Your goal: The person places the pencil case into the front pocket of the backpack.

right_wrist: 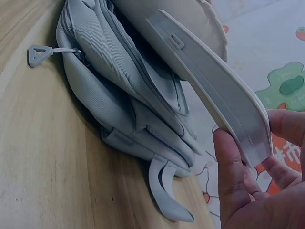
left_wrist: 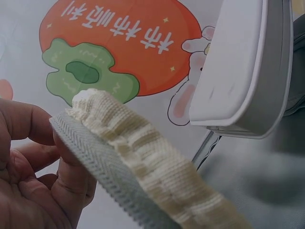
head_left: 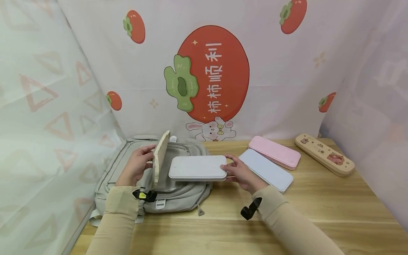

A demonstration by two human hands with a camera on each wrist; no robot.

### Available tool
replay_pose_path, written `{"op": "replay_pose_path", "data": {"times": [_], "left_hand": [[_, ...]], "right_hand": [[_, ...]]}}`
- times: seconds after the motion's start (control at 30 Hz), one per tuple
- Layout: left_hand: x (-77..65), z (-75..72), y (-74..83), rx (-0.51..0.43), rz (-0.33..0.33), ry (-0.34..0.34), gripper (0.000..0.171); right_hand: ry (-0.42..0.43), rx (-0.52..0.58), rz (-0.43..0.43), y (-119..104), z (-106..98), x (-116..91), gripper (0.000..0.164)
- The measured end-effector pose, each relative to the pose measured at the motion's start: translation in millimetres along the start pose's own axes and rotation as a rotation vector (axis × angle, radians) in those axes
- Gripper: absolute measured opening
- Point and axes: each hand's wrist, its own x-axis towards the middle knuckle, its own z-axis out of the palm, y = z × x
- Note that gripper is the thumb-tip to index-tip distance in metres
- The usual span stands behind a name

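A grey backpack (head_left: 188,198) lies on the table with its front flap (head_left: 161,154) standing up. My left hand (head_left: 136,165) pinches that flap near its top edge; the left wrist view shows zipper tape (left_wrist: 102,157) and a gathered cream lining (left_wrist: 157,160) along it. In my right hand (head_left: 240,174) is a white pencil case (head_left: 197,167), held by its right end between thumb and fingers. It hovers flat over the backpack, just right of the flap. A clasp (right_wrist: 177,41) shows on its long side in the right wrist view.
Right of the backpack lie a light blue case (head_left: 266,170), a pink case (head_left: 275,152) and a beige case (head_left: 325,154) with animal prints. A triangular zipper pull (head_left: 201,212) hangs from the backpack onto the wooden table (head_left: 207,237). Printed cloth (head_left: 271,106) hangs behind.
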Motion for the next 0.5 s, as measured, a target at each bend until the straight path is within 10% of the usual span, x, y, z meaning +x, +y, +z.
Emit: {"op": "replay_pose_path", "data": {"times": [0.5], "left_hand": [[-1.6,-3.8,-3.4,-0.009,0.001,0.000,0.052]], "right_hand": [[0.018,-0.002,0.011,2,15,3,0.052]]}}
